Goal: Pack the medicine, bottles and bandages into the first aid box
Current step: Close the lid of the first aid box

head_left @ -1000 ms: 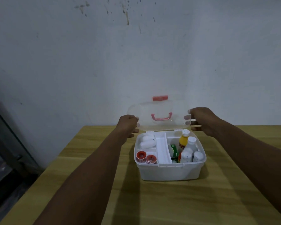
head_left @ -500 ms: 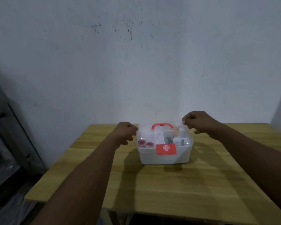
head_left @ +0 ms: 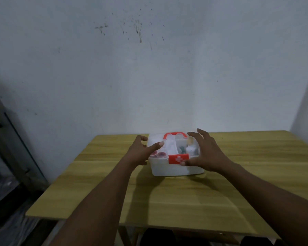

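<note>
The white first aid box (head_left: pixel 172 168) stands at the back middle of the wooden table (head_left: pixel 220 192), its clear lid down. An orange handle (head_left: pixel 175 135) tops the lid and a red latch with a white cross (head_left: pixel 178 159) sits on the front. Through the lid I make out red-capped rolls (head_left: pixel 158 154) on the left and bottles (head_left: pixel 190 148) on the right. My left hand (head_left: pixel 140 153) rests spread on the lid's left side. My right hand (head_left: pixel 204 153) lies spread over the right side, thumb by the latch.
A stained pale wall (head_left: pixel 149 68) rises right behind the table. A dark metal and glass frame (head_left: pixel 11 148) stands to the left of the table. The table's front edge (head_left: pixel 114 222) runs just above dark shapes on the floor.
The lid went from raised to down on the box. My hands left the lid's back corners and came forward, fingers spread over the lid, right thumb at the latch. The camera pulled back.
</note>
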`<state>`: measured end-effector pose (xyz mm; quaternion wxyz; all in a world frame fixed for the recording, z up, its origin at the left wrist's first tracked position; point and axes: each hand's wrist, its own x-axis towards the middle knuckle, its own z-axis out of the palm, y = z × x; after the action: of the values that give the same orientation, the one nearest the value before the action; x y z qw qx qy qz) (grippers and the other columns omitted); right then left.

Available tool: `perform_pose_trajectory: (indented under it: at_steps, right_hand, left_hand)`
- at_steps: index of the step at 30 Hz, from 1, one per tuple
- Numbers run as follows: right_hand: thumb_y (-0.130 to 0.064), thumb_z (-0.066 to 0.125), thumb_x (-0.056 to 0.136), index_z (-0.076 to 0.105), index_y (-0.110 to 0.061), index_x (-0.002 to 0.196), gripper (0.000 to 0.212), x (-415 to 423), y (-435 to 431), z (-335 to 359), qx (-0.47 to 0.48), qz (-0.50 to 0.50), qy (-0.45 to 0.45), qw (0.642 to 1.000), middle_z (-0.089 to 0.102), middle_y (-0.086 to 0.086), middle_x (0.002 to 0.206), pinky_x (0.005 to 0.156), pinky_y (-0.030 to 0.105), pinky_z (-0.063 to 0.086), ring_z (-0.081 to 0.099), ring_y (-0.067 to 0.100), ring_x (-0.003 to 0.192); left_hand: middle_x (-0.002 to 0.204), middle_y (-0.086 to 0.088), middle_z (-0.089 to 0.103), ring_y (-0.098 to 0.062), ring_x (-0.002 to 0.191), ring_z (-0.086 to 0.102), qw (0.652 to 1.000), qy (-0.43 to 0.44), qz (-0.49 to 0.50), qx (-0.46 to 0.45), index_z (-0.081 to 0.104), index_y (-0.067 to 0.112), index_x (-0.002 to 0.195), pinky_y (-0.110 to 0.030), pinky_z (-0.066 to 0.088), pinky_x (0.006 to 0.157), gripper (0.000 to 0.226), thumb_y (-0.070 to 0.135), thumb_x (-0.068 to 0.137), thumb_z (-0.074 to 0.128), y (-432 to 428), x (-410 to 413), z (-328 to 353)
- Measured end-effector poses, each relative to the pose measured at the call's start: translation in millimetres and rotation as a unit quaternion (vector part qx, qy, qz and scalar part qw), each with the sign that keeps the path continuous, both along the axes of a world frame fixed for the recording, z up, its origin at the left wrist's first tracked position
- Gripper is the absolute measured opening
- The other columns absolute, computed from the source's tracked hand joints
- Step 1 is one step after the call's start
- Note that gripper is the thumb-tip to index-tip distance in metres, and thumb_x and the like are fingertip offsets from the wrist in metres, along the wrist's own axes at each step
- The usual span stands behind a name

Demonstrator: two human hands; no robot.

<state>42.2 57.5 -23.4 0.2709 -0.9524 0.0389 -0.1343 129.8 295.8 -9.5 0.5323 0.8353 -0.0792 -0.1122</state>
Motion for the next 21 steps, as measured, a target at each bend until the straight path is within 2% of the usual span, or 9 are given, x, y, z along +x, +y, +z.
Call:
perform_pose_trajectory:
  at_steps: [3,5,7,10,12,15,18,21]
  right_hand:
    - [-0.059,0.089,0.050,0.019,-0.031,0.154,0.128,-2.1,-0.5,-7.8,0.015,-0.001,-0.026,1.000,0.011,0.002,0.165,0.116,0.051,0.032,0.018,0.028,0.150]
    - [-0.062,0.089,0.047,0.014,-0.031,0.154,0.135,-5.8,-2.5,-14.5,0.114,-0.003,-0.038,0.993,0.015,0.000,0.164,0.113,0.047,0.036,0.022,0.026,0.148]
    - [-0.069,0.083,0.051,0.021,-0.033,0.152,0.124,-10.0,-3.0,-20.5,0.226,0.002,-0.053,0.973,0.033,-0.002,0.154,0.102,0.040,0.047,0.041,0.025,0.139]
    - [-0.068,0.072,0.069,0.030,-0.032,0.148,0.096,-10.1,-2.6,-22.2,0.311,-0.057,-0.073,0.946,0.047,0.003,0.147,0.097,0.050,0.053,0.052,0.025,0.126]
    - [-0.057,0.070,0.079,0.034,-0.028,0.144,0.079,-3.6,-8.2,-16.7,0.329,-0.086,-0.111,0.934,0.049,0.004,0.145,0.096,0.052,0.054,0.053,0.021,0.120]
    - [-0.042,0.071,0.085,0.039,-0.025,0.140,0.066,9.6,-24.1,-2.6,0.336,-0.103,-0.166,0.921,0.053,0.003,0.133,0.091,0.043,0.055,0.055,0.020,0.113]
    - [-0.031,0.071,0.089,0.040,-0.023,0.138,0.059,28.1,-42.2,9.4,0.330,-0.117,-0.195,0.916,0.051,-0.002,0.121,0.080,0.032,0.052,0.056,0.021,0.106]
    - [-0.028,0.070,0.089,0.040,-0.022,0.137,0.057,53.0,-64.7,13.3,0.324,-0.129,-0.197,0.916,0.053,-0.001,0.121,0.080,0.032,0.054,0.058,0.021,0.106]
  left_hand:
    - [0.132,-0.010,0.059,-0.028,0.102,0.065,1.000,0.016,0.000,0.003,0.036,0.027,0.137,-0.049,0.058,0.084,0.097,0.073,0.061,0.075,0.2,-5.6,-0.9]
    - [0.137,-0.010,0.054,-0.032,0.104,0.064,0.999,0.047,-0.008,0.020,0.033,0.024,0.143,-0.047,0.059,0.079,0.108,0.083,0.059,0.067,-0.9,-13.3,-6.8]
    - [0.138,-0.008,0.053,-0.034,0.108,0.063,0.998,0.061,-0.001,-0.004,0.037,0.022,0.144,-0.047,0.061,0.076,0.116,0.088,0.053,0.065,-2.9,-18.8,-15.2]
    - [0.131,-0.004,0.060,-0.031,0.111,0.062,0.998,0.033,0.009,-0.056,0.050,0.023,0.135,-0.048,0.061,0.079,0.104,0.085,0.053,0.067,-10.3,-17.8,-19.0]
    - [0.126,-0.001,0.063,-0.028,0.111,0.062,0.997,0.001,-0.005,-0.083,0.055,0.025,0.128,-0.047,0.061,0.082,0.082,0.074,0.064,0.070,-19.6,-14.4,-13.4]
    - [0.124,0.001,0.068,-0.021,0.109,0.067,0.988,-0.040,-0.026,-0.143,0.058,0.028,0.128,-0.038,0.059,0.083,0.064,0.057,0.074,0.076,-38.6,-0.8,-4.2]
    - [0.123,0.002,0.068,-0.019,0.109,0.067,0.984,-0.072,-0.038,-0.161,0.056,0.030,0.131,-0.034,0.058,0.080,0.063,0.051,0.075,0.076,-63.1,21.0,1.9]
    - [0.125,0.002,0.067,-0.019,0.110,0.066,0.985,-0.072,-0.037,-0.153,0.053,0.029,0.133,-0.037,0.059,0.085,0.067,0.053,0.075,0.075,-88.4,46.7,2.2]
